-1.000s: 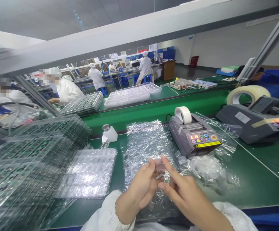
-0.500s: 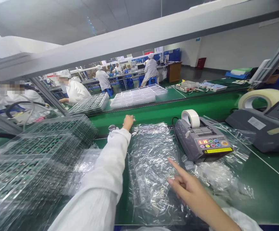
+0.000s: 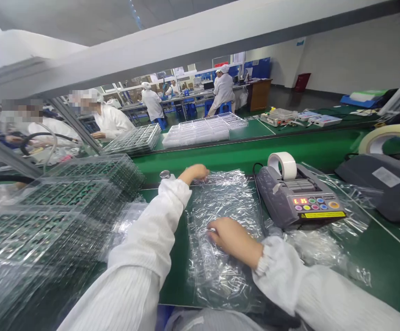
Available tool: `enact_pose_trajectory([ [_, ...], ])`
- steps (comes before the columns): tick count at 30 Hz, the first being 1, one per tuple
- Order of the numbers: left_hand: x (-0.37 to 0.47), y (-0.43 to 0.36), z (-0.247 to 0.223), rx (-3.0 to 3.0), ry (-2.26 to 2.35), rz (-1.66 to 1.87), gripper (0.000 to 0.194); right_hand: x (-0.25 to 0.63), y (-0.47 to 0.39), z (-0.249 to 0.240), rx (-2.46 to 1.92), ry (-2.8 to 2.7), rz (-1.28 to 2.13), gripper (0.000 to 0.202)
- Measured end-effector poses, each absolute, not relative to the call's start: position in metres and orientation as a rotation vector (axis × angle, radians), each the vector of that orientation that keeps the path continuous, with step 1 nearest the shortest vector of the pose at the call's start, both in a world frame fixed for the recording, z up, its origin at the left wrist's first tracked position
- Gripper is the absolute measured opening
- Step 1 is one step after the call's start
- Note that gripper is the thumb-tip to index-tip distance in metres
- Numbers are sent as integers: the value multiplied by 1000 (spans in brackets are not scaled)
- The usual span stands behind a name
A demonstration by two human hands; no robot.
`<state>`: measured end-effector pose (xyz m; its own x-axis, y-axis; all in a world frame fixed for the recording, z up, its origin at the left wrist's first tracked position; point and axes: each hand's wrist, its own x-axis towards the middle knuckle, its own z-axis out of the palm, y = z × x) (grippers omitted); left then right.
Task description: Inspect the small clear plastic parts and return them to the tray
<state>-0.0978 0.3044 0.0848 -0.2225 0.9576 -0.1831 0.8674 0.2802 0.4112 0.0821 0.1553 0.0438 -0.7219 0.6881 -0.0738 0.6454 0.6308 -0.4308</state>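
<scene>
A clear plastic bag [image 3: 227,202] holding a clear tray lies on the green table [image 3: 385,257] in front of me. My left hand [image 3: 194,173] reaches out to the bag's far left corner and pinches its edge there. My right hand [image 3: 232,238] rests flat on the middle of the bag, fingers pointing left, pressing it down. Both arms are in white sleeves.
Stacks of clear trays with green boards [image 3: 58,207] fill the left. A grey tape dispenser [image 3: 299,200] with a white roll stands right of the bag, a larger one [image 3: 389,174] farther right. Loose plastic film [image 3: 310,248] lies beside it. Several people in white work behind.
My left hand has shifted right from the table's far edge onto the bag's far corner. My right hand has dropped from pointing in the air to lying flat on the bag.
</scene>
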Motion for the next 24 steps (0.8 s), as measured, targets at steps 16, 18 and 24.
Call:
enact_pose_trajectory([
  [16, -85, 225, 41, 2077, 1639, -131, 17, 68, 155, 27, -534, -2927, 75, 29],
  [18, -85, 213, 54, 2148, 1609, 26, 22, 81, 151, 38, -591, -2849, 60, 28],
  [24, -79, 157, 129, 2479, 1030, 379, 24, 129, 156, 77, -713, -2445, 685, 15],
])
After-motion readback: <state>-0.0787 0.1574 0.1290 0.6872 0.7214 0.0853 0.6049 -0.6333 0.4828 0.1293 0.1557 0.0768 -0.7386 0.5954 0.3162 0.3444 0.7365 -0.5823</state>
